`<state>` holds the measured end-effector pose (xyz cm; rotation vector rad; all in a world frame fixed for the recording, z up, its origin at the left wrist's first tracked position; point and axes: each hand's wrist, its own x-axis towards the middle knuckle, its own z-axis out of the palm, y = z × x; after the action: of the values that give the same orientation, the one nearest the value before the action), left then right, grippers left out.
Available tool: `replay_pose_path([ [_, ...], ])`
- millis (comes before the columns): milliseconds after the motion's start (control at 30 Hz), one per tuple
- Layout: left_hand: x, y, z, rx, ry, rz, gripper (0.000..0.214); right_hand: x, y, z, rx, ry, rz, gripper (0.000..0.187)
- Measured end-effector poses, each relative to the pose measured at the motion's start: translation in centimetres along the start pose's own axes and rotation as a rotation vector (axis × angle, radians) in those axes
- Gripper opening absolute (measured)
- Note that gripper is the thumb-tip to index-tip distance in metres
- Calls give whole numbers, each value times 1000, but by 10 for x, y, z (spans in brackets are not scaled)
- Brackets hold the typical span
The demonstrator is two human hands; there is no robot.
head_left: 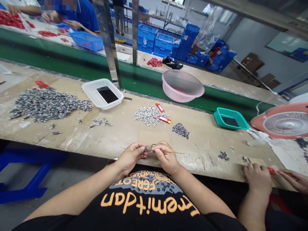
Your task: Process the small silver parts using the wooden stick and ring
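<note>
1. Left hand (132, 157): thumb and fingers pressed together, pinching a small metal part (146, 149) at the tips. The part is too small for me to confirm its form or long axis.

2. Right hand (166, 158): fingertips pinching a thin wooden stick (175, 152). A small round metal piece (153, 146) sits at these fingertips; I cannot tell whether it is held or worn.

3. Key relation: the metal part lies at 9 o'clock from my right fingertips, just beside them. My left hand holds it, but my right hand is close. The stick's long axis runs nearly level, with its free end out at 3 o'clock, away from the part. Its inner end is hidden by my fingers.

4. Both hands are over the near edge of the workbench (207, 154). A heap of silver parts (150, 115) lies at 12 o'clock, and a heap of dark parts (181, 131) at 1 o'clock.

5. A co-worker's hand (257, 179) works well apart, at 3 to 4 o'clock.
</note>
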<state>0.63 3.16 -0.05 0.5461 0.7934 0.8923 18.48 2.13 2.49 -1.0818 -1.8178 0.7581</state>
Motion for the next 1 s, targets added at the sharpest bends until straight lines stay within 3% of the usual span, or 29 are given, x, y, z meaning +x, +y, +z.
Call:
replay_pose_path([
  [533, 0, 1, 1, -19, 13, 14, 20, 0, -4, -3, -96, -79, -71, 20],
  [700, 1, 1, 0, -21, 29, 12, 19, -2, 12, -14, -181, -21, -31, 19],
  [833, 1, 2, 1, -23, 38, 1, 20, -4, 29, -16, -339, -68, 9, 20],
  [1000, 2, 2, 1, -21, 32, -5, 22, -7, 23, -14, -278, -63, -8, 20],
])
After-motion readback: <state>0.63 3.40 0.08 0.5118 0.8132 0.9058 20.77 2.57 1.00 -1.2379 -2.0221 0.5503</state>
